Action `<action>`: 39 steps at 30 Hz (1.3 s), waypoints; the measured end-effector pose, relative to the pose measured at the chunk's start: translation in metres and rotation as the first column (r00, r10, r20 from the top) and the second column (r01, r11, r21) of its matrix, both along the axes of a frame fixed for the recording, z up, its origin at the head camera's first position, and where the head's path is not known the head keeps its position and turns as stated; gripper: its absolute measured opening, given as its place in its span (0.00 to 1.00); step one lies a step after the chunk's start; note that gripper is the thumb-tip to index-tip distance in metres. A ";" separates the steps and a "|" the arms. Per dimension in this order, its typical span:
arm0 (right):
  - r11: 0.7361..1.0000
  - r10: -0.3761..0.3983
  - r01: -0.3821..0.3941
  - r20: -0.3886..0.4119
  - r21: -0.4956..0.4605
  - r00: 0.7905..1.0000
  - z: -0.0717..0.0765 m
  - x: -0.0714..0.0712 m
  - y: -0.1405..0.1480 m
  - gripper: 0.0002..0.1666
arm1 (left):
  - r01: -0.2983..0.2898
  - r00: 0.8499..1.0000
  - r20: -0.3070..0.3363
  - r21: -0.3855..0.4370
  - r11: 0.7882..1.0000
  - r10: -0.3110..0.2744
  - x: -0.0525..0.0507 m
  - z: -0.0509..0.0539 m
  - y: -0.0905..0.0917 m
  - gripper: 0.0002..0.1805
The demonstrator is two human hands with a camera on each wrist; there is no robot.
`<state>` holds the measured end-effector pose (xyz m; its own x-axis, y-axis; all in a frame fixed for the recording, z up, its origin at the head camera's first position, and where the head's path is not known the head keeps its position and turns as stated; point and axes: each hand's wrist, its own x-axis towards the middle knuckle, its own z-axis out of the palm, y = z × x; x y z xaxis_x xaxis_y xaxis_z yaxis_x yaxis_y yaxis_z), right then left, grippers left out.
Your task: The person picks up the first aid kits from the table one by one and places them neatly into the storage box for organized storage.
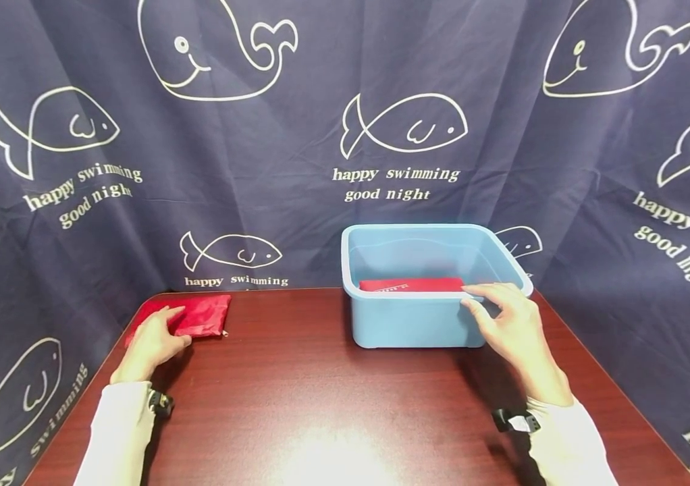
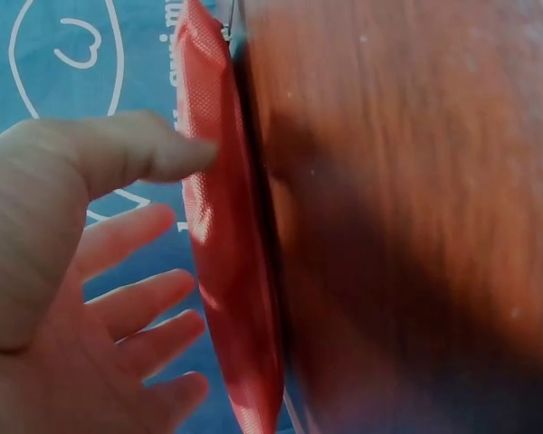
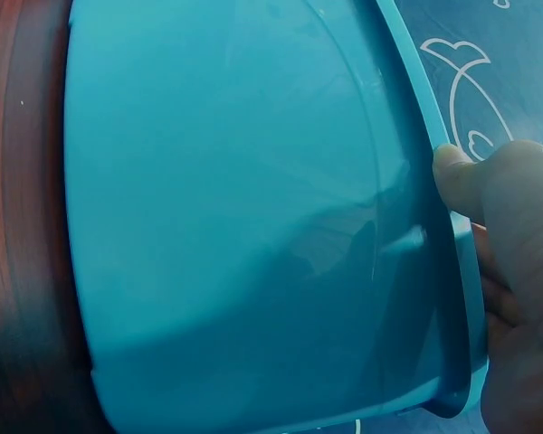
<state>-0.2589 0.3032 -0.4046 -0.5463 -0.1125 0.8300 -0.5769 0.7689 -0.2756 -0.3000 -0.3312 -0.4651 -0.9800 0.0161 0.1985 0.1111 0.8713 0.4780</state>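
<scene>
A flat red pouch (image 1: pixel 208 315), apparently of fabric, lies at the table's far left corner. My left hand (image 1: pixel 156 341) is over its near side with fingers spread and loosely bent; in the left wrist view the thumb (image 2: pixel 167 154) overlaps the pouch (image 2: pixel 226 244). Whether the fingertips touch it, I cannot tell. A blue plastic bin (image 1: pixel 418 322) stands at the back right. My right hand (image 1: pixel 512 327) pinches the bin's front rim near the right corner, thumb (image 3: pixel 457 176) outside and fingers over the inside. Another red pouch (image 1: pixel 412 285) with small white print sits in the bin, its lower part hidden.
A dark red-brown wooden table (image 1: pixel 296 378) carries these things, with bright glare near its front edge. Dark blue curtains (image 1: pixel 296 162) with white fish and whale outlines enclose the back and both sides. The bin stands close to the back curtain.
</scene>
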 end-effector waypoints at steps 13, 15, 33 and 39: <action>1.000 -0.017 0.017 0.007 0.003 1.000 0.002 0.002 -0.001 0.18 | 0.029 0.994 0.110 -0.082 0.996 -0.020 -0.005 -0.006 0.000 0.43; 1.000 -0.017 0.017 0.008 0.004 1.000 0.002 0.002 -0.001 0.18 | 0.025 0.994 0.107 -0.090 0.996 -0.016 -0.004 -0.007 0.000 0.42; 1.000 -0.023 0.022 0.014 0.005 1.000 0.002 0.005 -0.002 0.18 | -0.009 1.000 -0.018 -0.097 0.995 0.007 -0.002 -0.011 0.002 0.31; 1.000 -0.020 0.020 0.010 0.006 1.000 0.002 0.006 -0.002 0.18 | -0.020 1.000 -0.013 -0.090 0.996 0.019 -0.002 -0.010 0.002 0.30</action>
